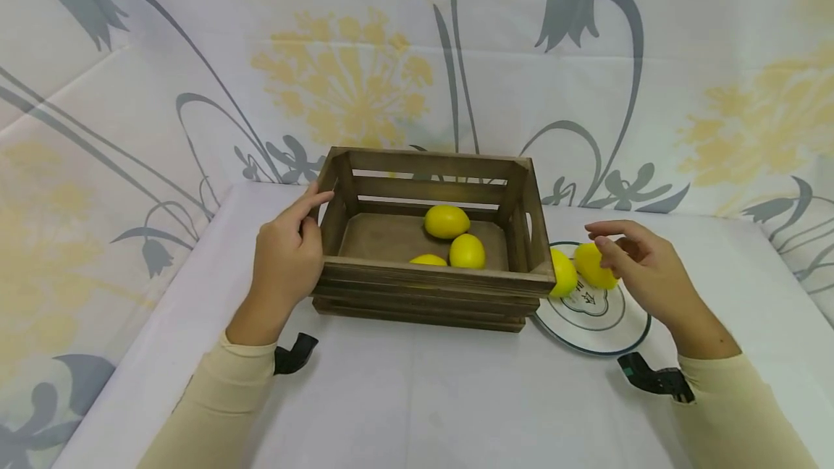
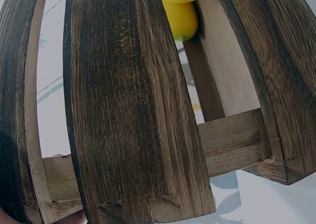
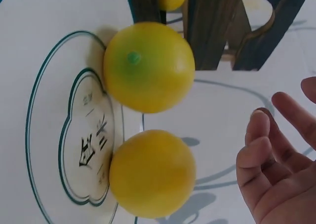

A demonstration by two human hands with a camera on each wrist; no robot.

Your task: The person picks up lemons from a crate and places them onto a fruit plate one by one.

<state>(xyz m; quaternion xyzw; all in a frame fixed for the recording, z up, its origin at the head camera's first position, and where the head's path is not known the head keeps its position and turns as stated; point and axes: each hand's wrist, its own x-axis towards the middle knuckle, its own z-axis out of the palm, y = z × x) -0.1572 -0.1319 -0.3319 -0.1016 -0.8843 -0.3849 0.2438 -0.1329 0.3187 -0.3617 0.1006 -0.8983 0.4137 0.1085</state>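
Observation:
A brown slatted wooden crate (image 1: 430,294) stands mid-table with its left end gripped by my left hand (image 1: 289,252). Inside it lie three lemons, one at the back (image 1: 446,222), another lemon (image 1: 467,252) ahead of it, and a third lemon (image 1: 428,260) partly hidden by the front slat. To the right, a white plate (image 1: 606,328) with dark rim lines carries two lemons: a green-tipped lemon (image 3: 148,68) beside the crate and a second lemon (image 3: 153,174). My right hand (image 1: 645,266) hovers by the second one, fingers loosely bent, holding nothing.
Behind the crate hangs a white cloth (image 1: 495,93) with grey and yellow flower prints. White cloth covers the table (image 1: 423,396). A black wrist mount (image 1: 296,353) sticks out from the left sleeve, and another black mount (image 1: 654,378) from the right.

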